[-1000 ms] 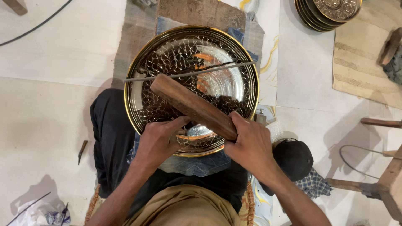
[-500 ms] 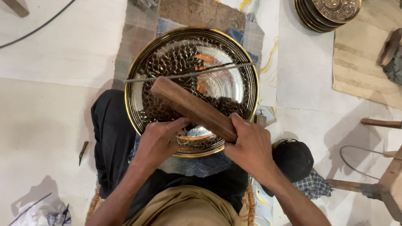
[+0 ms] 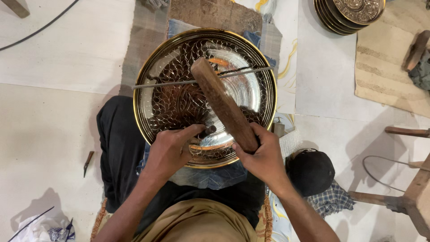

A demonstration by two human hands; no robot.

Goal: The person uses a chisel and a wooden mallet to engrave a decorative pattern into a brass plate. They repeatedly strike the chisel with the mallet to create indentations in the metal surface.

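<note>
A large round metal tray (image 3: 154, 67) with a gold rim and an embossed scale pattern lies on cloth in front of my lap. My left hand (image 3: 172, 145) pinches a small dark chisel (image 3: 208, 131) upright on the tray's near part. My right hand (image 3: 262, 154) grips the near end of a thick wooden mallet (image 3: 221, 102), which slants up and away over the tray's middle. A thin metal rod (image 3: 170, 83) lies across the tray from left to right.
A stack of similar embossed trays (image 3: 349, 13) sits at the top right. A black cap (image 3: 311, 172) on checked cloth lies by my right knee. A small tool (image 3: 88, 162) lies on the floor at left; wooden furniture legs (image 3: 405, 132) stand at right.
The wooden mallet has swung up, its far end now raised over the tray's middle instead of lying low towards the left. My left hand with the chisel has stayed in place.
</note>
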